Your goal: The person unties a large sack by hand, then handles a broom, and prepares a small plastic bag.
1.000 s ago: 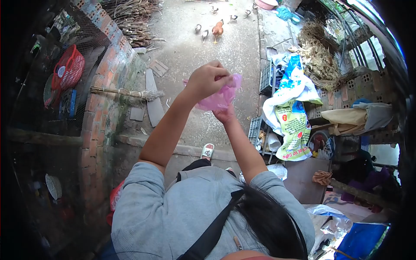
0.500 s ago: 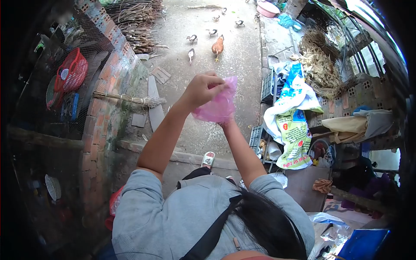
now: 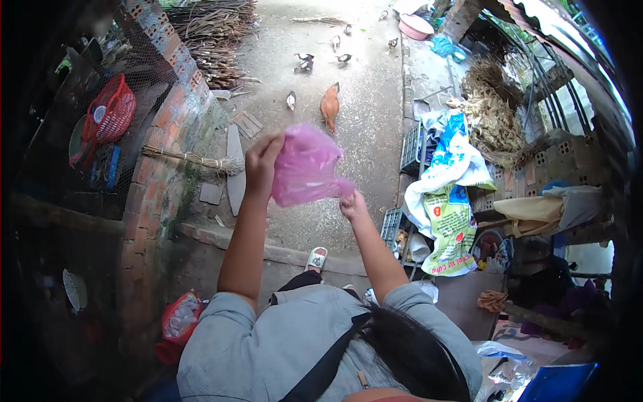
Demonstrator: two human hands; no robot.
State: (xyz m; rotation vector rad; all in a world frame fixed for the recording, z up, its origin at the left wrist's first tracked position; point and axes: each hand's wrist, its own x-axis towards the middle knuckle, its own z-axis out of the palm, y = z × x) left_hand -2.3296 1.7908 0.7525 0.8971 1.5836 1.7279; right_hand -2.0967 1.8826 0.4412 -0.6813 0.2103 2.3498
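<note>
A thin pink plastic bag (image 3: 305, 167) is stretched between my two hands, above the concrete path. At its upper left edge my left hand (image 3: 262, 161) is closed on the plastic. My right hand (image 3: 351, 204) pinches the lower right corner of the bag. The bag looks puffed out and wrinkled; whether it holds anything cannot be seen.
A brown hen (image 3: 329, 106) and several small birds stand on the path ahead. Stacked sticks (image 3: 218, 40) and a brick wall (image 3: 151, 191) are at the left. Crates and a printed sack (image 3: 450, 228) line the right side. A low kerb (image 3: 288, 256) crosses near my feet.
My hands have moved apart, left hand to the left and lower, and the bag has spread open between them. The hen and small birds have shifted on the path.
</note>
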